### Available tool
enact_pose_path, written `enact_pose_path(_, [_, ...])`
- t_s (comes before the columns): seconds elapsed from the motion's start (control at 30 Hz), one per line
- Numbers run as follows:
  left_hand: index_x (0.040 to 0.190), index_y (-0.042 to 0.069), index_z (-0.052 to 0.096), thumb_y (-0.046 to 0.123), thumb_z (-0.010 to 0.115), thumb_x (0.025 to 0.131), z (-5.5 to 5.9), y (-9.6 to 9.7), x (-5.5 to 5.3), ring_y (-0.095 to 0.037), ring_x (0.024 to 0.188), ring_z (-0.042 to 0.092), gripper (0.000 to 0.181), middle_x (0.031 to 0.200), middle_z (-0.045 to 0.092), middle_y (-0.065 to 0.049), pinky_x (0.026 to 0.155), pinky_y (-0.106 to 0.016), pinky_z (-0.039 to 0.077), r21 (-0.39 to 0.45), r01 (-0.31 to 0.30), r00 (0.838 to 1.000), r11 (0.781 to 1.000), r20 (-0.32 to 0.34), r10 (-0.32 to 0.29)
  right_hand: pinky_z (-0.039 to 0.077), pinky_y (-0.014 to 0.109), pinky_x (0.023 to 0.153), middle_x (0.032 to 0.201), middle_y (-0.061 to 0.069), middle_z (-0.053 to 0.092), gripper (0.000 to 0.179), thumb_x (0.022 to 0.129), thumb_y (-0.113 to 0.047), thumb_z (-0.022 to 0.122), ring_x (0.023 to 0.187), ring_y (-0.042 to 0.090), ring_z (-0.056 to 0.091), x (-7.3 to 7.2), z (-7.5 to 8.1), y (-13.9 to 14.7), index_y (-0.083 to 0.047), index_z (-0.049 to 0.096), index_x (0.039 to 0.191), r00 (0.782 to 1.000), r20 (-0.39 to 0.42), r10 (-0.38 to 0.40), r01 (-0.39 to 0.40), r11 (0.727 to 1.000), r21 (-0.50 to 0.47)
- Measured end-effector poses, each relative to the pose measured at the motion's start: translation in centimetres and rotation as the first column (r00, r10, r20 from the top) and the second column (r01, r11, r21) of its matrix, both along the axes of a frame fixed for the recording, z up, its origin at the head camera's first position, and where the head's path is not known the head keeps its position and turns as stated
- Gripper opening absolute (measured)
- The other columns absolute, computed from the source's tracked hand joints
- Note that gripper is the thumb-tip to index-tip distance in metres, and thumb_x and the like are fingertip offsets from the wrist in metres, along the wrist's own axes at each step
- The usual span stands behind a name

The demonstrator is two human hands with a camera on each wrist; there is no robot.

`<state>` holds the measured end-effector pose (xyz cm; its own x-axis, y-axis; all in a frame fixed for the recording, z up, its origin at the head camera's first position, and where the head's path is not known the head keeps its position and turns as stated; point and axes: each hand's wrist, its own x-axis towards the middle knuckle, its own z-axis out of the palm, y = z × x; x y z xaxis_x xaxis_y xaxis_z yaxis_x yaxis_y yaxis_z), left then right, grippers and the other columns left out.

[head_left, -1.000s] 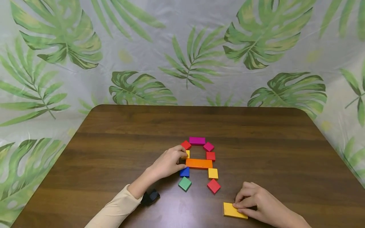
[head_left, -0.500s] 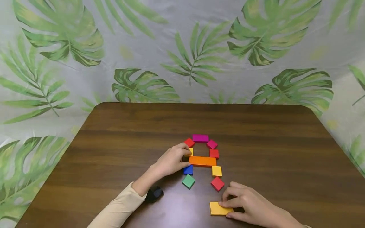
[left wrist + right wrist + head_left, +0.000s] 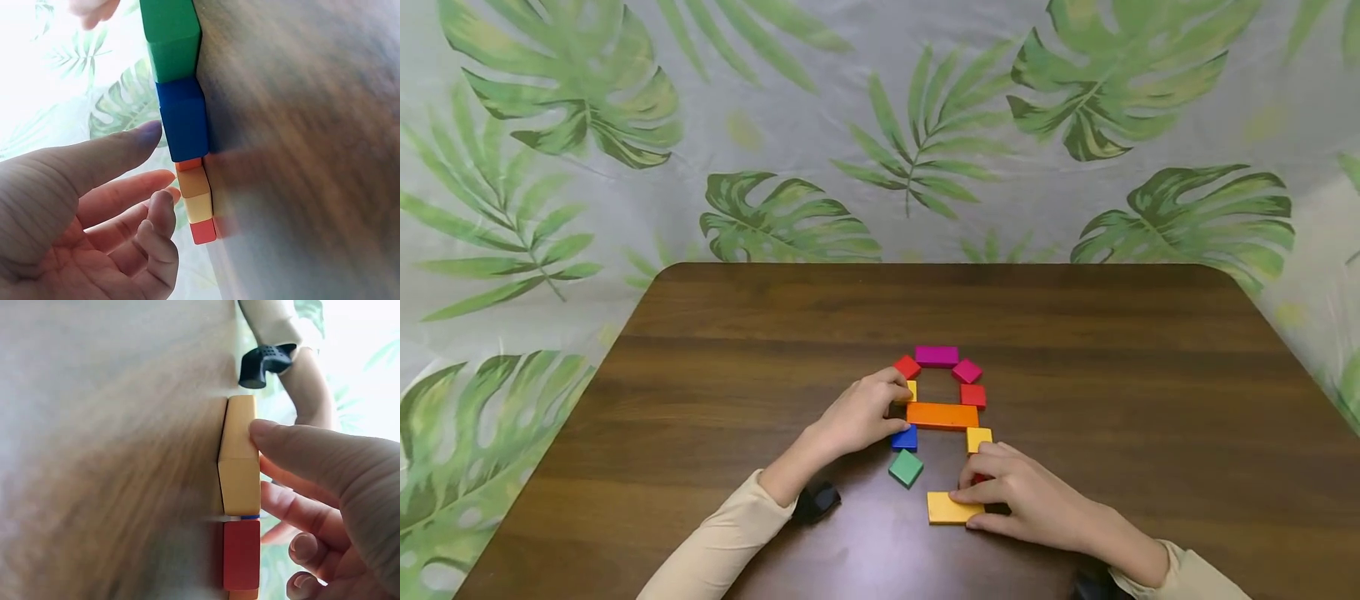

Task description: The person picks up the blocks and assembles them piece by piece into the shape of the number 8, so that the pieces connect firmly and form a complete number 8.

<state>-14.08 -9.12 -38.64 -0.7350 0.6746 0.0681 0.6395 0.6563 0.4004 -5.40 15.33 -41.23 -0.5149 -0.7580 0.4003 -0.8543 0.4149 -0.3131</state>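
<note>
My right hand (image 3: 1030, 500) pinches a long yellow block (image 3: 946, 508) flat on the table, its thumb on the near side. Those fingers mostly cover a red block, which shows better in the right wrist view as a red block (image 3: 242, 553). At the figure's left side, my left hand (image 3: 861, 417) has its thumb at the blue block (image 3: 906, 438) and its fingertips by a small yellow block (image 3: 912, 390). An orange bar (image 3: 943, 416) lies between the figure's two sides. Below the blue block sits a tilted green block (image 3: 906, 469).
A purple bar (image 3: 936, 357) tops the figure, flanked by a red block (image 3: 907, 367) and a magenta block (image 3: 967, 371). Down the right side are another red block (image 3: 973, 396) and a yellow block (image 3: 979, 438). The brown table (image 3: 737, 325) ends at a leaf-patterned backdrop (image 3: 775, 217).
My right hand has slid the long yellow block left and away from me, to just below the figure's legs. The left hand keeps its place at the blocks; the view shifts slightly.
</note>
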Motion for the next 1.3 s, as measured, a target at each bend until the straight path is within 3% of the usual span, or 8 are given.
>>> enact_pose_path(0.53, [0.102,0.006,0.07,0.02,0.074,0.08,0.6,-0.7,0.7,-0.014,0.084,0.055,0.026,0.105,0.061,-0.004,0.075,-0.027,0.049,-0.001,-0.015,1.0,1.0,0.005,0.015,0.045,0.023,0.077,0.091,-0.011,0.062,0.025,0.074,-0.025,0.079,0.085,0.003,0.05,-0.7,0.2,-1.2,-0.018,0.072,0.097,0.996,0.084,-0.022,0.024,0.999,-0.026])
enact_pose_path(0.87, [0.104,0.006,0.069,0.02,0.073,0.081,0.9,-1.0,1.2,-0.014,0.085,0.055,0.027,0.106,0.061,-0.004,0.076,-0.027,0.049,-0.02,-0.014,1.0,1.0,0.022,0.014,0.046,0.022,0.077,0.092,-0.011,0.063,0.024,0.076,-0.027,0.077,0.088,0.004,0.05,-0.3,0.4,-1.7,-0.017,0.072,0.098,0.993,0.108,-0.044,0.047,0.999,-0.023])
enact_pose_path(1.3, [0.105,0.006,0.07,0.019,0.073,0.081,0.5,-1.4,1.5,-0.012,0.082,0.054,0.028,0.106,0.061,-0.004,0.075,-0.024,0.049,-0.014,-0.029,0.999,0.999,0.029,0.03,0.046,0.023,0.078,0.091,-0.012,0.063,0.025,0.076,-0.029,0.077,0.088,0.004,0.05,-0.3,0.4,-2.1,-0.018,0.072,0.099,0.991,0.128,-0.05,0.051,0.999,-0.008])
